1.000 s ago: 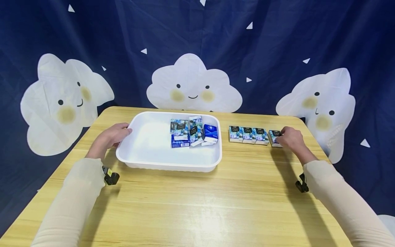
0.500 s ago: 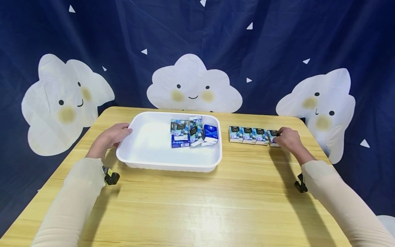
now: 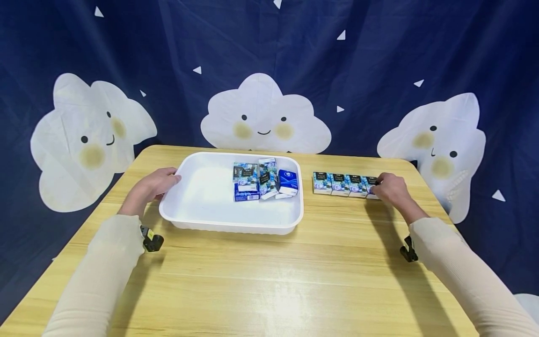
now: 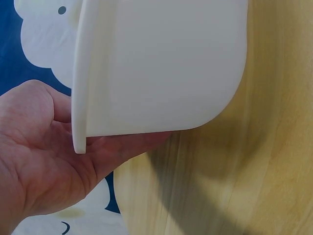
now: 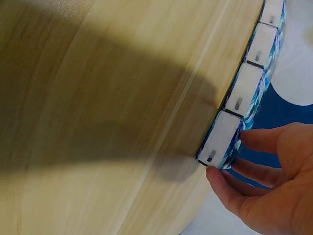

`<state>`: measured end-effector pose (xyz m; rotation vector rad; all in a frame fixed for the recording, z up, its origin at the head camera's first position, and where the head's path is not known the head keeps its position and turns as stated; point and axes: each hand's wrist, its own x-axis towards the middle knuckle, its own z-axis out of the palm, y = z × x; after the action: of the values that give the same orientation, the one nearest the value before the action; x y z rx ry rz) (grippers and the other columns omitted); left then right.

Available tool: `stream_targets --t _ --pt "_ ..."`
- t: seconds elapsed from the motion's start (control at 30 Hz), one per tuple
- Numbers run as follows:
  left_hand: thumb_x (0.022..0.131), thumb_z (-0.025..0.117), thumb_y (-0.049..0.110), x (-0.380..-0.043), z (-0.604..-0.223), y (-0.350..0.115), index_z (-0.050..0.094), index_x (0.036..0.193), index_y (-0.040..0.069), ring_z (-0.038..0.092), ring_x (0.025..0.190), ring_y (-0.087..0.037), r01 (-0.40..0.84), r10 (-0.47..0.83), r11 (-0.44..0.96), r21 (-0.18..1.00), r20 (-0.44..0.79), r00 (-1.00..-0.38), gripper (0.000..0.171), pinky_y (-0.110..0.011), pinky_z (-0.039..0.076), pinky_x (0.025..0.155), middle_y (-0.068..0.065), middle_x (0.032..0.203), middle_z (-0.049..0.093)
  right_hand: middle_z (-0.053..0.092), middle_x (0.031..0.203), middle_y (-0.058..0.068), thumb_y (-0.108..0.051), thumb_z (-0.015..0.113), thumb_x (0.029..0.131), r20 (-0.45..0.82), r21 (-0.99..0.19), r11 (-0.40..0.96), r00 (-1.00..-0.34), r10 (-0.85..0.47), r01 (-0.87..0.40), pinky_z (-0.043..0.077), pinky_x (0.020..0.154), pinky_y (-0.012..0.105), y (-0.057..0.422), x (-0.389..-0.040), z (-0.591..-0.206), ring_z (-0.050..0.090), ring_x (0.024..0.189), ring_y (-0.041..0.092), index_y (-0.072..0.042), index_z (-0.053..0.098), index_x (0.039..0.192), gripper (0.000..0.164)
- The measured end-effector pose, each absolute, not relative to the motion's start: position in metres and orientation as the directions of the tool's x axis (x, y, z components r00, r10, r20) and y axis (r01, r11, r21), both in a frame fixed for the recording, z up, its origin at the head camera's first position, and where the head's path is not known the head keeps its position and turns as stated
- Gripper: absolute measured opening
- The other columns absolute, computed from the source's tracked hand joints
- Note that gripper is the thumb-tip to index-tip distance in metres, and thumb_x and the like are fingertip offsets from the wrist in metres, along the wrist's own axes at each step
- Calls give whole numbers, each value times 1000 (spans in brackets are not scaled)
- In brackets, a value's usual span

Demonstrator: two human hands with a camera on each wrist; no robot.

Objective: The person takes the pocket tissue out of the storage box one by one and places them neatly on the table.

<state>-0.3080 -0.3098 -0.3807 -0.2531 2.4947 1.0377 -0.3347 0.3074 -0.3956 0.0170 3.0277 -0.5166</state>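
Observation:
My left hand (image 3: 155,183) holds the left end of a white plastic tray (image 3: 189,216); in the left wrist view its fingers (image 4: 128,149) reach along the tray's outer wall. Inside the tray's right half lies a loose pile of small tissue packs (image 3: 267,180), some floral with a black label, others plain blue. To the right of the tray, a row of floral tissue packs (image 3: 338,184) runs side by side on the table. My right hand (image 3: 392,188) pinches the tissue pack (image 5: 221,138) at the row's right end, which sits against its neighbour.
The wooden table (image 3: 269,276) has rounded far corners and ends close behind the tray and the row. A dark blue curtain (image 3: 362,61) with smiling clouds hangs behind it. A small black camera (image 3: 153,240) sits at each wrist.
My right hand has slid the end tissue pack leftward, closing the gap to the row. The left hand and the tray have stayed in place.

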Motion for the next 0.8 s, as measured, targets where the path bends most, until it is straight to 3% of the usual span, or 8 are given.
stream_targets --t 0.63,0.8 --pt "110 28 27 -309 -382 -310 15 161 2 46 126 -38 -338 -10 699 630 -464 -886 58 -41 48 92 -26 152 37 61 123 36 -16 56 90 -65 -324 946 -998 3 24 47 90 59 306 -335 -397 54 111 56 16 58 126 48" --pt "110 28 26 -309 -382 -310 19 160 2 47 123 -38 -324 0 701 635 -454 -891 57 -39 49 89 -26 150 39 62 123 36 -16 55 90 -70 -314 949 -998 -6 16 47 90 59 307 -336 -396 55 110 55 16 58 125 48"
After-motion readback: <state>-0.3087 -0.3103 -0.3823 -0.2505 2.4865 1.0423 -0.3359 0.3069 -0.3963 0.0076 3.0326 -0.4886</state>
